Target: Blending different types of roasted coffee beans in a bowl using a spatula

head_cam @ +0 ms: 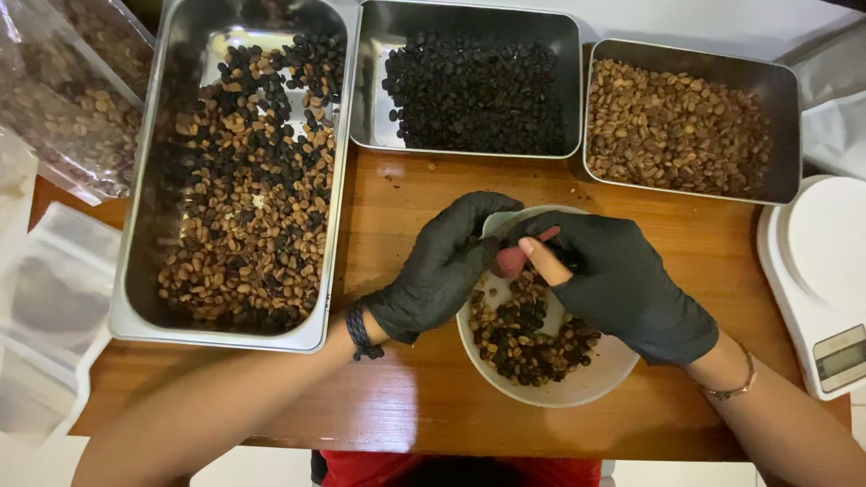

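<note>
Head view: left hand (442, 266) and right hand (618, 280), both in black gloves, meet over the far rim of a white bowl (591, 383) of mixed beans (523, 338) on the wooden table (424, 397). Left grip is pinched at the fingertips; what it holds cannot be told. Right grip is curled, two fingertips bare through the glove. Large mixed-bean tray (135, 271) lies just left, dark-bean tray (469, 86) and light-bean tray (686, 122) beyond, a scale (812, 261) at the right edge. Bare table shows only between bowl and trays.

Left tray (135, 271): steel, mixed dark and pale coffee beans
Middle tray (379, 81): dark roasted beans
Right tray (785, 117): pale beans
Scale (825, 271): white, far right
Bags (63, 108): clear plastic, left
Worktop (406, 397): wooden
</note>
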